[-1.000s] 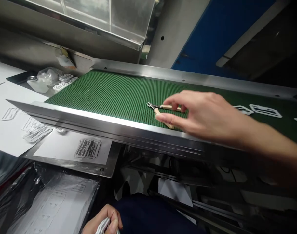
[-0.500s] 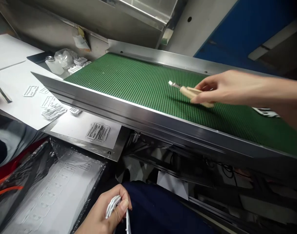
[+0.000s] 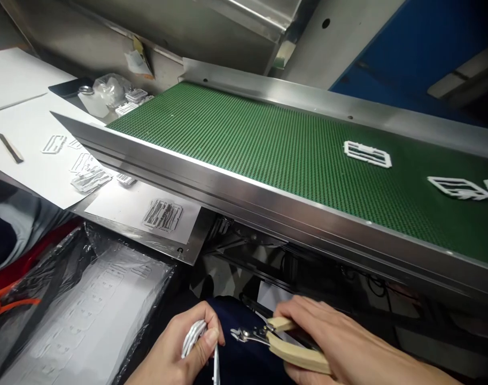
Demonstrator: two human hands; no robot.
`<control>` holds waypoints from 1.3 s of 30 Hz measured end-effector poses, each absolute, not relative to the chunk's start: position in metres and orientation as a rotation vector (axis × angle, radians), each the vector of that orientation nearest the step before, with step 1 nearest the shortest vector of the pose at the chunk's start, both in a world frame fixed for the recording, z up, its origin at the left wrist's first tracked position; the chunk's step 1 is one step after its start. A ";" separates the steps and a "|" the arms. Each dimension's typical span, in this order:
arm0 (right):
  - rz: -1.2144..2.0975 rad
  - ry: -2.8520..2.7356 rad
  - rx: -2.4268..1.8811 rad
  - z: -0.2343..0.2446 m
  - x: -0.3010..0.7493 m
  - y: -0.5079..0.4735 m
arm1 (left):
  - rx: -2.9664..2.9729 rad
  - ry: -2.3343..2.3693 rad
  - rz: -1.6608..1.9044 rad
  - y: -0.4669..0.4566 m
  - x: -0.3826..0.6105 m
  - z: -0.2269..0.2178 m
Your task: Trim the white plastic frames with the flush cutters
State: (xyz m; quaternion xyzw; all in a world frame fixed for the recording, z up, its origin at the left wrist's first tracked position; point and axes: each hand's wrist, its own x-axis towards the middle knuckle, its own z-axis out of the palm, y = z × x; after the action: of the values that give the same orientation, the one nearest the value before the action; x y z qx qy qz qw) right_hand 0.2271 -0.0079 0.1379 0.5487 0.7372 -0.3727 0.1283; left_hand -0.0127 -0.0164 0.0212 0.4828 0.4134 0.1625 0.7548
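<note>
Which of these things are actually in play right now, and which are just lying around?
In hand:
- right hand holding cutters
- left hand gripping white plastic parts

Lying about:
- white frames on green belt
- loose parts on white sheet
- small bottle
- orange tool

Low in front, below the conveyor belt (image 3: pixel 244 133): left hand (image 3: pixel 179 350) closed on a bundle of plastic frame parts (image 3: pixel 193 337), right hand (image 3: pixel 340 347) just right of it, wrapped around the handles of side cutters (image 3: pixel 276 339), cutter tip aimed left at the bundle, close to it. On the belt, toward its right end: one moulded frame (image 3: pixel 367 154), another frame (image 3: pixel 458 187) further right. Left of the belt, on paper sheets (image 3: pixel 27 133): scattered frames (image 3: pixel 89 179), a blade (image 3: pixel 10 147) at far left. Behind these, a small bottle (image 3: pixel 92 102) beside a plastic bag (image 3: pixel 109 88). Lower left, a film-lined bin (image 3: pixel 87 315).
</note>
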 end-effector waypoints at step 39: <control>-0.632 2.380 1.141 0.128 0.216 0.001 | 1.058 0.922 0.242 -0.017 -0.004 0.036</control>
State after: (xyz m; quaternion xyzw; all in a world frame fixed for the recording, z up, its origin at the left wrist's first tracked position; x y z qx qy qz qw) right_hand 0.2159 0.0012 0.1283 0.4109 0.8570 -0.2274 0.2120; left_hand -0.0035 -0.0173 0.0362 0.4853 0.4229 0.1110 0.7572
